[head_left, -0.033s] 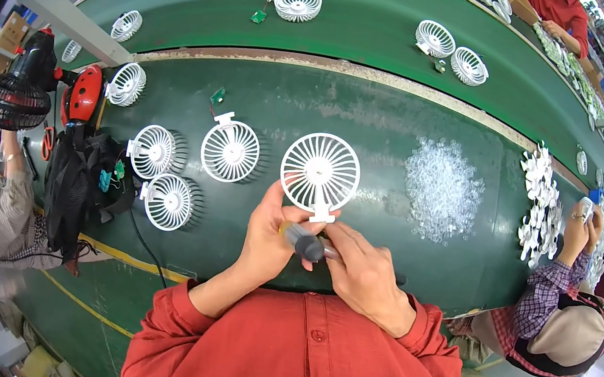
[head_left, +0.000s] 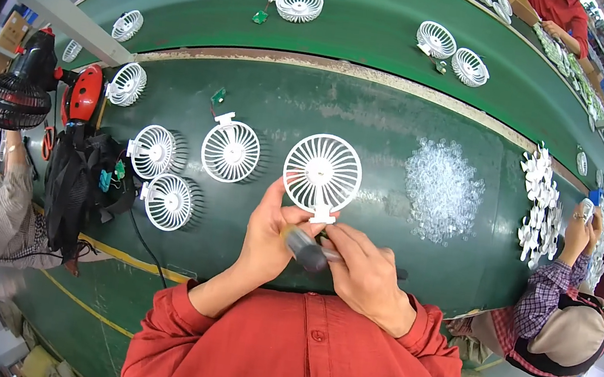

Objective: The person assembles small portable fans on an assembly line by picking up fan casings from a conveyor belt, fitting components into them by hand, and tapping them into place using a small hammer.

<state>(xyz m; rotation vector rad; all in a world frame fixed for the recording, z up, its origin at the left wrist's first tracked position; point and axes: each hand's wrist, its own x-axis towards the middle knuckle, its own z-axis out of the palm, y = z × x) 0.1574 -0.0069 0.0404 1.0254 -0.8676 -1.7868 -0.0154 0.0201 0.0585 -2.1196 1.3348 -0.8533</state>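
Note:
A white round fan head [head_left: 322, 172] with radial ribs is held up in front of me, its short neck pointing down toward my chest. My left hand [head_left: 269, 237] is closed around the lower left of it and its neck. My right hand [head_left: 367, 273] is closed at the neck's right side. Between the hands is a screwdriver [head_left: 305, 248] with a thick yellowish and dark handle, its end tilted up. The right fingers appear to grip it; its tip is hidden.
Left on the green bench are white fan heads [head_left: 230, 151], some with green circuit boards. A pile of small clear pieces [head_left: 443, 192] lies right, with white parts [head_left: 540, 205] beyond. A conveyor belt [head_left: 369, 29] runs behind. A black bag [head_left: 77, 189] and black fan [head_left: 16, 101] stand left; co-workers sit on both sides.
The fan head has shifted very slightly right. The screwdriver handle has tilted a little, its dark end moving right and down. Both hands keep their hold.

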